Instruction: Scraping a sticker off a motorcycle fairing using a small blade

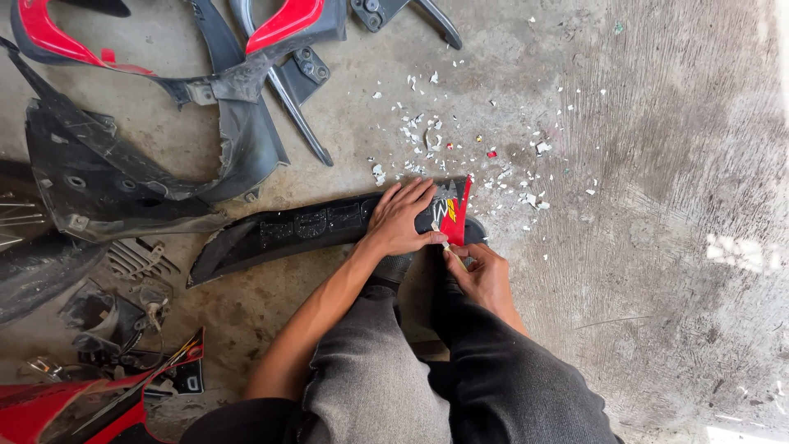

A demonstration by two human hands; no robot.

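Left hand [400, 218] lay flat, fingers spread, pressing down on a long black motorcycle fairing panel [288, 230] resting on the concrete floor [657, 247]. Right hand [481, 275] was closed around a small scraping tool [450, 248], its tip at the panel's red sticker [454, 214]. White sticker flakes [427, 136] lay scattered just beyond. Other fairing pieces [148, 140] sat nearby, to the left.

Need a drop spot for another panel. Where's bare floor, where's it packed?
Free: the concrete floor right of the right hand, past the sticker scraps. Packed: the left side, with black panels, red panels, and the long black panel under the left hand.
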